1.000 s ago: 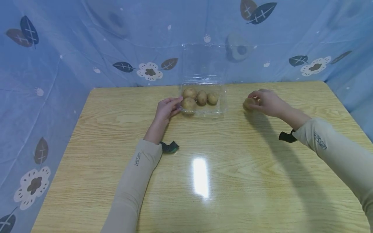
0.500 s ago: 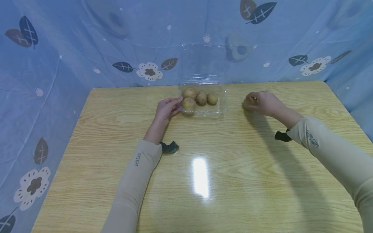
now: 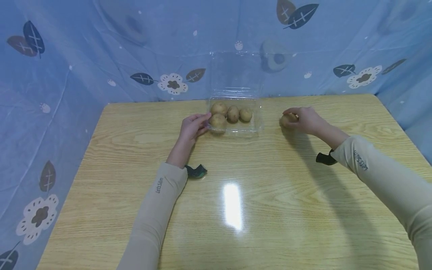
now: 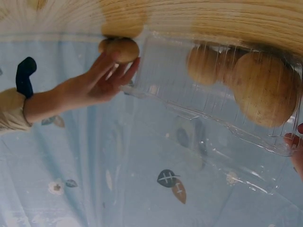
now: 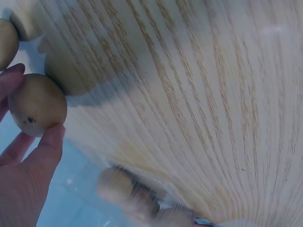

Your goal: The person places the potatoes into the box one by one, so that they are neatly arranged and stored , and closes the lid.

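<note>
A clear plastic clamshell box [image 3: 258, 123] stands open at the table's far middle, with several potatoes [image 3: 233, 113] inside. My left hand [image 3: 193, 126] holds the box's left edge with curled fingers. In the left wrist view the box [image 4: 208, 109] and its potatoes [image 4: 266, 90] fill the right side. To the right of the box, my right hand [image 3: 305, 119] grips a loose potato [image 3: 287, 119] just above the table. The right wrist view shows that potato [image 5: 38, 105] pinched between fingers and thumb.
The wooden table [image 3: 236, 195] is walled by a blue leaf-and-flower cloth [image 3: 101, 56] at the back and sides. The box's raised lid [image 3: 236, 71] leans against the cloth. A glare patch [image 3: 233, 205] lies mid-table.
My right hand with its potato has drifted slightly left toward the box. The left hand and the box have stayed put.
</note>
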`<action>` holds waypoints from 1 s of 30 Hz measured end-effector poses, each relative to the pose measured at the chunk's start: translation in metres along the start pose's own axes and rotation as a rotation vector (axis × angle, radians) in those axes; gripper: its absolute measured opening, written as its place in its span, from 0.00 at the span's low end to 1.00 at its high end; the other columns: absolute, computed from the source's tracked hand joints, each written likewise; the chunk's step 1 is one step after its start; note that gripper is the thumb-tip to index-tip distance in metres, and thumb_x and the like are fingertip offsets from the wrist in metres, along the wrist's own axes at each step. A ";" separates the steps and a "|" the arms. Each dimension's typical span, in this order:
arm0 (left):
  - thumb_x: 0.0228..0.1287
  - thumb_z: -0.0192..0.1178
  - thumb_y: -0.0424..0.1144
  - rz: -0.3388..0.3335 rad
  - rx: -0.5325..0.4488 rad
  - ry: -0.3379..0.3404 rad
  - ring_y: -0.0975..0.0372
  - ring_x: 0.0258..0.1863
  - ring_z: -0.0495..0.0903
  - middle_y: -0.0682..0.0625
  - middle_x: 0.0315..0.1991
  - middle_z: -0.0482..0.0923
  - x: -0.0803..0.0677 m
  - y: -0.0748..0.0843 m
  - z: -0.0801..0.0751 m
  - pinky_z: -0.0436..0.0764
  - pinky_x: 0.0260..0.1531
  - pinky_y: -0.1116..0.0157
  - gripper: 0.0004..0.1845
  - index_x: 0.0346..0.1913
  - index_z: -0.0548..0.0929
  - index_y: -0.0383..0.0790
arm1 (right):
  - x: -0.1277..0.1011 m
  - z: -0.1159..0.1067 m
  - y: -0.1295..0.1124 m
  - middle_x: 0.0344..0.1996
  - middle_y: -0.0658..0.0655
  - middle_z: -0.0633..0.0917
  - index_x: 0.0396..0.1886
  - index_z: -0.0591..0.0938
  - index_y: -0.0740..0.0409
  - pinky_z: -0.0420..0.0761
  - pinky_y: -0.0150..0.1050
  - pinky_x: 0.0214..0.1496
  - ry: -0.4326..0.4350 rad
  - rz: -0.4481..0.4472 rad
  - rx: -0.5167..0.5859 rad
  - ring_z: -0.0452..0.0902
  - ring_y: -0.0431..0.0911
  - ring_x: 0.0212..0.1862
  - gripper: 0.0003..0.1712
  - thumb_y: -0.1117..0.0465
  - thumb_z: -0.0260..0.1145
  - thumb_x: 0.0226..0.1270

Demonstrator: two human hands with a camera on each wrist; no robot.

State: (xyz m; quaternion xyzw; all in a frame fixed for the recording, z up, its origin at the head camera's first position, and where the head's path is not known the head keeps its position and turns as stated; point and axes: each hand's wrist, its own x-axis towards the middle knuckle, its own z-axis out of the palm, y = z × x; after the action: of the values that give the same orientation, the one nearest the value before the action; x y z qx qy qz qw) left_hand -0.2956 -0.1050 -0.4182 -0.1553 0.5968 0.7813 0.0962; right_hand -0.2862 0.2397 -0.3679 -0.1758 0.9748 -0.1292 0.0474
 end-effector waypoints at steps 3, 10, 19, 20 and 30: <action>0.51 0.68 0.38 -0.012 -0.019 -0.003 0.66 0.22 0.77 0.53 0.23 0.78 0.000 0.000 0.000 0.82 0.24 0.75 0.07 0.26 0.80 0.41 | 0.000 0.000 -0.002 0.32 0.68 0.79 0.51 0.75 0.66 0.67 0.43 0.31 -0.007 -0.014 0.017 0.65 0.50 0.27 0.21 0.64 0.63 0.57; 0.51 0.68 0.38 -0.013 -0.015 -0.001 0.66 0.22 0.78 0.52 0.23 0.79 -0.002 -0.001 0.001 0.82 0.24 0.74 0.07 0.27 0.80 0.40 | 0.002 -0.008 -0.011 0.24 0.63 0.74 0.50 0.75 0.66 0.63 0.40 0.29 0.056 -0.044 0.058 0.62 0.49 0.24 0.21 0.66 0.65 0.55; 0.52 0.67 0.38 0.012 0.012 0.001 0.67 0.21 0.77 0.53 0.22 0.77 -0.001 0.001 -0.001 0.82 0.25 0.75 0.07 0.25 0.80 0.41 | 0.007 -0.025 -0.025 0.48 0.72 0.76 0.53 0.74 0.65 0.76 0.53 0.41 0.089 -0.043 0.144 0.76 0.61 0.41 0.23 0.63 0.64 0.57; 0.52 0.67 0.38 0.012 0.013 0.000 0.67 0.21 0.77 0.53 0.22 0.77 -0.001 0.001 -0.001 0.82 0.25 0.75 0.07 0.25 0.80 0.41 | 0.008 -0.026 -0.028 0.49 0.71 0.76 0.54 0.74 0.64 0.76 0.54 0.43 0.083 -0.038 0.155 0.75 0.62 0.43 0.23 0.62 0.63 0.58; 0.51 0.68 0.39 -0.010 0.006 0.015 0.66 0.22 0.77 0.52 0.23 0.78 0.000 0.001 0.000 0.82 0.26 0.73 0.08 0.26 0.80 0.40 | 0.016 -0.018 -0.080 0.46 0.68 0.77 0.51 0.76 0.64 0.81 0.47 0.39 0.138 -0.187 0.153 0.75 0.57 0.40 0.22 0.65 0.66 0.55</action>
State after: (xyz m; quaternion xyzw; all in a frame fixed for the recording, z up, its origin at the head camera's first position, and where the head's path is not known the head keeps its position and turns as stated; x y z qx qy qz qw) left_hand -0.2959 -0.1050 -0.4175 -0.1637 0.5992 0.7778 0.0959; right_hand -0.2769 0.1659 -0.3298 -0.2527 0.9423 -0.2190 -0.0186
